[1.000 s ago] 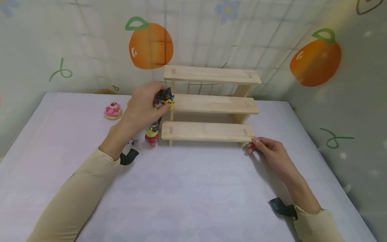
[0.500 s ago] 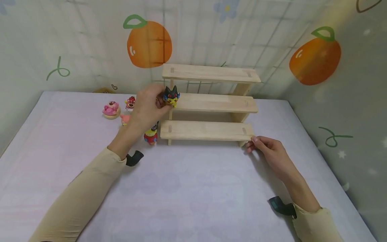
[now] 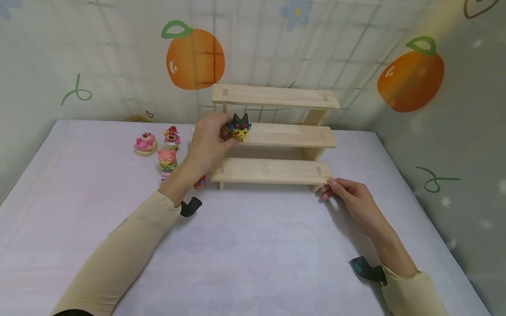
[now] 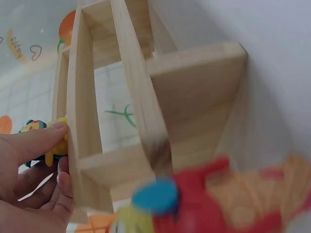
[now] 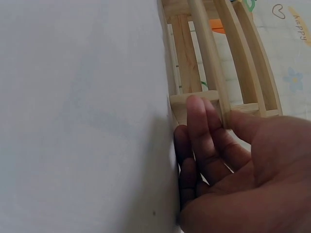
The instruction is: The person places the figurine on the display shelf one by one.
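Note:
In the head view my left hand (image 3: 207,142) pinches a small yellow figurine (image 3: 240,128) with a black, pointed-eared hood. It is upright at the left part of the middle step of a three-tier wooden display stand (image 3: 272,171). The left wrist view shows the figurine's yellow body (image 4: 61,144) close against that plank; whether its base bears on the wood I cannot tell. At the stand's front right corner, my right hand (image 3: 357,202) grips the end of the lowest plank, thumb on the edge and fingers (image 5: 199,126) beneath.
Left of the stand stand a pink bear figurine (image 3: 145,142), a red-topped bear figurine (image 3: 171,137) and a pink-hooded one (image 3: 167,159). A red figurine (image 3: 200,182) is partly hidden behind my left wrist. A printed curtain (image 3: 276,52) hangs behind the white table (image 3: 257,254).
My left hand has carried the hooded figurine rightward along the middle step, uncovering figurines on the left. My right hand has stayed at the stand's corner.

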The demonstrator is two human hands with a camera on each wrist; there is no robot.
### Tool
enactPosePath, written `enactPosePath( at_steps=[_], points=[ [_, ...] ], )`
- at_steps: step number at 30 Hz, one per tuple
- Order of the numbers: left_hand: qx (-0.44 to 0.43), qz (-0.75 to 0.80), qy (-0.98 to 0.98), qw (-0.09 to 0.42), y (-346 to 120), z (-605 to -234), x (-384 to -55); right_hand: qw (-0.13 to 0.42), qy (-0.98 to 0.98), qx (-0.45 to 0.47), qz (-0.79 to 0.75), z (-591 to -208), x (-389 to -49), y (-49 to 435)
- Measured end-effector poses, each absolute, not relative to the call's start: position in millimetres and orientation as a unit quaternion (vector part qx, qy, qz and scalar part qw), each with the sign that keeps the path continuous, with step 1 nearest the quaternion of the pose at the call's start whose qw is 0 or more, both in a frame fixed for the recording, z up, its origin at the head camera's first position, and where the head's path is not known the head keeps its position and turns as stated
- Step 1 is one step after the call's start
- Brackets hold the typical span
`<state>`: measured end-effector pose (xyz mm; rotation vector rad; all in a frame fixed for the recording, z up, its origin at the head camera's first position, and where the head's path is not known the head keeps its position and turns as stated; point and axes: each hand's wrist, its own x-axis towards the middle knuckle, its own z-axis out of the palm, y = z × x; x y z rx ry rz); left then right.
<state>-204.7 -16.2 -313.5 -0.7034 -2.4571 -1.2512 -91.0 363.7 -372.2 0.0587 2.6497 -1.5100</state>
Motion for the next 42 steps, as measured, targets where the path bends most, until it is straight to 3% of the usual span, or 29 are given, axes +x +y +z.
enactPosePath(
  at_steps=[10,19,33,42],
  points=[
    [-0.251,-0.443,-0.848,0.148,10,-313,-202,0.045,0.862,0.008,-0.505,-371,-90,362],
    [-0.263,-0.478,-0.83,0.113,40,-318,-203,0.047,0.861,0.008,-0.506,-370,-90,361],
    [-0.25,-0.486,-0.829,0.118,90,-318,-202,0.05,0.857,0.006,-0.513,-371,-89,364],
    [-0.245,-0.435,-0.854,0.146,116,-317,-202,0.054,0.861,0.013,-0.505,-369,-89,364]
  ],
)
